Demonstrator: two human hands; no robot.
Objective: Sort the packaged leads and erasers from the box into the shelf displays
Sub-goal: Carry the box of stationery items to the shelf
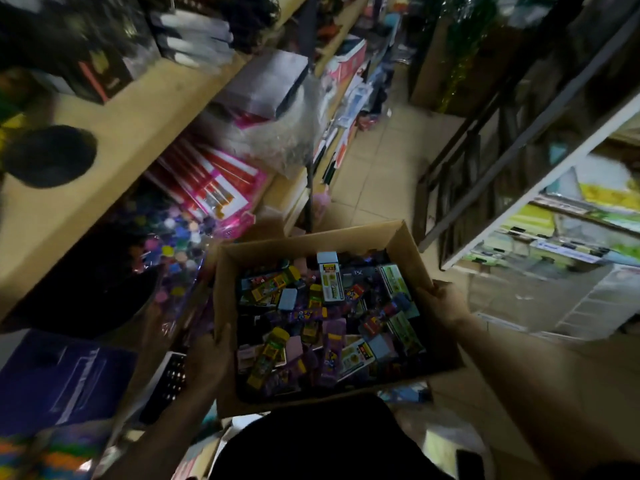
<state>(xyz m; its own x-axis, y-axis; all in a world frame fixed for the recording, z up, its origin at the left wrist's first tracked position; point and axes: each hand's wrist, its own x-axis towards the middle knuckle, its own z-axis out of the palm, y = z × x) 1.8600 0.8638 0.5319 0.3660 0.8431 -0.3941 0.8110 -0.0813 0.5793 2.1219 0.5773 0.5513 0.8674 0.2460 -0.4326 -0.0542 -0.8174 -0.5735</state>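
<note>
Both hands hold a cardboard box (405, 242) at chest height over a shop aisle. The left hand (209, 355) grips its left wall, fingers curled over the edge. On that side, a wooden shelf (121, 119) runs away from the camera with a black round object (48, 155) on it. Below the shelf lie a dark blue box (69, 375), a clear bag of coloured round pieces (176, 244) and, further along, pink-and-red packs (211, 187).

The box sits in the middle of the view, open at the top. The packaged leads and erasers (325, 320) are all inside it, a loose heap of small yellow, green, purple, pink and white packs covering the bottom. The print on them is too blurred to read. Just under the box is the person's dark shirt (322, 441).

The right hand (446, 303) clasps the box's right wall near the far corner. Beyond the box stretches a tiled floor (377, 157), and on the right stands a white-framed glass display case (519, 202) with paper goods behind the glass.
</note>
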